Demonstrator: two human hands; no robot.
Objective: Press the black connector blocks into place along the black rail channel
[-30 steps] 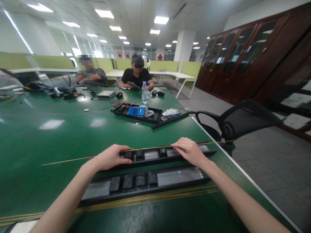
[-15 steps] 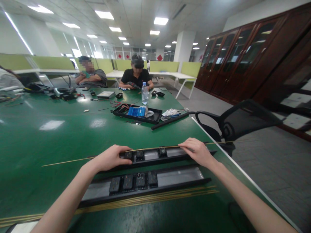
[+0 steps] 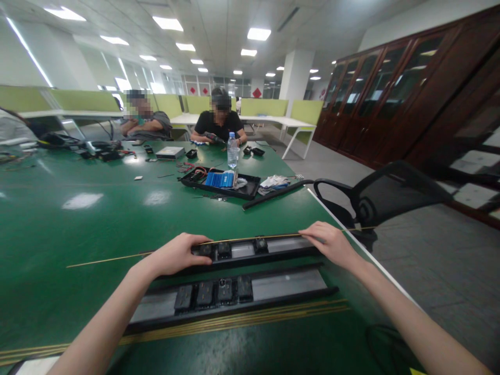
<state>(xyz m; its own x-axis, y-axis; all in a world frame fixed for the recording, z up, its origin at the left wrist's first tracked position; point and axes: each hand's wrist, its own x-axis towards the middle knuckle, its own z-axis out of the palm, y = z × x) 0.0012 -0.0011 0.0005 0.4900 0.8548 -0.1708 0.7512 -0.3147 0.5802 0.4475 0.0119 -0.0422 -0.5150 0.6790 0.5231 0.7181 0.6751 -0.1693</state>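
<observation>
A long thin golden rod [image 3: 105, 260] lies along the far edge of the farther black channel [image 3: 242, 252], which holds several black sockets. My left hand [image 3: 177, 255] is closed on the channel's left part, with the rod passing at its fingertips. Farther right, my right hand [image 3: 326, 240] pinches the rod near the channel's right end. Nearer to me rests a second black channel [image 3: 289, 286] with several black sockets in a row. A bundle of golden rods [image 3: 234, 319] lies along its near side.
Beyond the channels stand a black tray [image 3: 246, 190] with a blue part [image 3: 220, 179], a water bottle [image 3: 232, 151], gloves [image 3: 274, 183] and a black strip [image 3: 273, 196]. Cables [image 3: 97, 149] lie at the far left. Two people sit across the green table [image 3: 117, 219]. A chair [image 3: 394, 195] is at right.
My right hand has slid to the right along the rod and the farther channel. My left hand has stayed in place.
</observation>
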